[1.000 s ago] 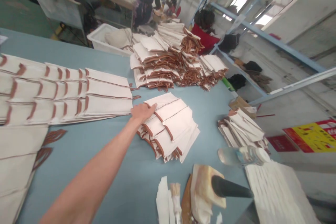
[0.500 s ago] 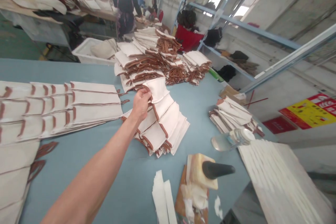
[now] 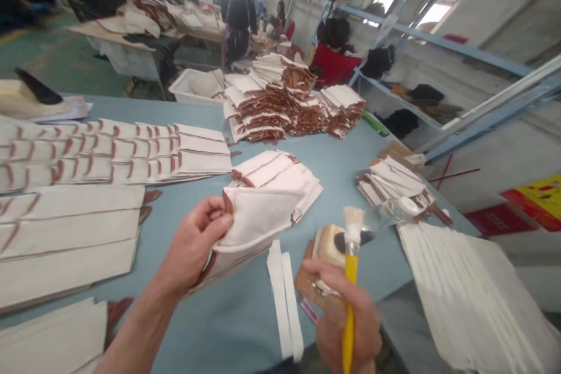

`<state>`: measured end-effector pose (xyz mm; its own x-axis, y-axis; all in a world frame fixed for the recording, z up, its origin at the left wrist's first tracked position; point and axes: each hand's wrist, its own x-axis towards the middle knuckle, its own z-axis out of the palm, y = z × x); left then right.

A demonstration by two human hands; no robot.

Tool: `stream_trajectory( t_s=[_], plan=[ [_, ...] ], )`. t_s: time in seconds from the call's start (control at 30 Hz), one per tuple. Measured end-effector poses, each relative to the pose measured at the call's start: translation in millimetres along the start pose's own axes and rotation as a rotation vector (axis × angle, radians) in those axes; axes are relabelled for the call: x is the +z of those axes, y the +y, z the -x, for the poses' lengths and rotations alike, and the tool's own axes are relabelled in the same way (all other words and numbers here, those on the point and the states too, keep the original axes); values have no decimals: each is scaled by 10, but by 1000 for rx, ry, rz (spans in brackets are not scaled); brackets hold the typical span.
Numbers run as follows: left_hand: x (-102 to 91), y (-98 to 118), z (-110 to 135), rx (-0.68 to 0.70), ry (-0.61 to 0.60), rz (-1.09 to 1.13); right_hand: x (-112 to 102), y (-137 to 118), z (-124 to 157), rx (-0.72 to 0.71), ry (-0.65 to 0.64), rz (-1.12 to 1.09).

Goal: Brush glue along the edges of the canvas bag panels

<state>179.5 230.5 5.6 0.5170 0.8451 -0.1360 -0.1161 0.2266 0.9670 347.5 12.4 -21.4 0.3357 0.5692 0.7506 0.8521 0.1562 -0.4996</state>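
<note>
Pinched in my left hand [image 3: 199, 242] is a white fabric piece [image 3: 260, 216] with brown trim, lifted and tilted over the table. Just behind it lies a fanned stack of similar fabric pieces [image 3: 274, 168]. My right hand [image 3: 366, 321] grips a paintbrush [image 3: 349, 277] by its yellow handle, with the pale bristles pointing up. The brush is apart from the fabric. Behind the right hand, partly covered, sits a cream block-like object [image 3: 328, 242] with a black part, beside a brown piece [image 3: 304, 272]. Two white strips [image 3: 284, 304] lie between my hands, near a small pink-handled tool [image 3: 309, 310].
Overlapping rows of fabric pieces [image 3: 201, 152] cover the table's left side. Tall piles [image 3: 263, 99] stand at the back. To the right are a smaller pile [image 3: 390, 178], a clear jar [image 3: 397, 208] and a pale ridged slab [image 3: 473, 286]. A person [image 3: 239, 20] stands at a far table.
My left hand has drawn one fabric piece off the stack toward me. My right hand has come into view holding the paintbrush. The camera view has turned somewhat left.
</note>
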Motion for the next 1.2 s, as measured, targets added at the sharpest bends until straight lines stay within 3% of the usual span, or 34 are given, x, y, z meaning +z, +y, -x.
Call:
stream_trajectory(
  t_s=[0.17,0.27,0.33,0.53,0.63,0.73,0.83,0.9,0.97,1.1,1.2],
  plan=[
    [-299,-302,887,-97,-141,-193,217,-167,-399,-146,-188,30],
    [-390,-314,1207,-53,-147,-274,372,-269,-337,-216,-402,-39],
    [-446,-325,1368,-1,-115,-350,409,-342,-212,-246,-463,-125],
    [-623,-659,1872,189,163,-575,237,-467,89,-276,-258,-162],
    [-594,-852,2046,408,259,-728,141,-498,145,-297,-214,-157],
    [-491,-899,2094,522,326,-861,70,-525,191,-308,-202,-155],
    [-404,-807,2091,589,328,-912,2,-547,242,-307,-225,-144],
    [-364,-693,2097,622,218,-892,-27,-573,272,-302,-250,-130],
    [-328,-550,2104,546,86,-847,-17,-612,296,-302,-292,-107],
    [-264,-281,2050,170,-134,-770,130,-687,343,-341,-409,-66],
    [-264,-237,1979,-15,-258,-692,228,-675,408,-320,-409,-54]
  ],
)
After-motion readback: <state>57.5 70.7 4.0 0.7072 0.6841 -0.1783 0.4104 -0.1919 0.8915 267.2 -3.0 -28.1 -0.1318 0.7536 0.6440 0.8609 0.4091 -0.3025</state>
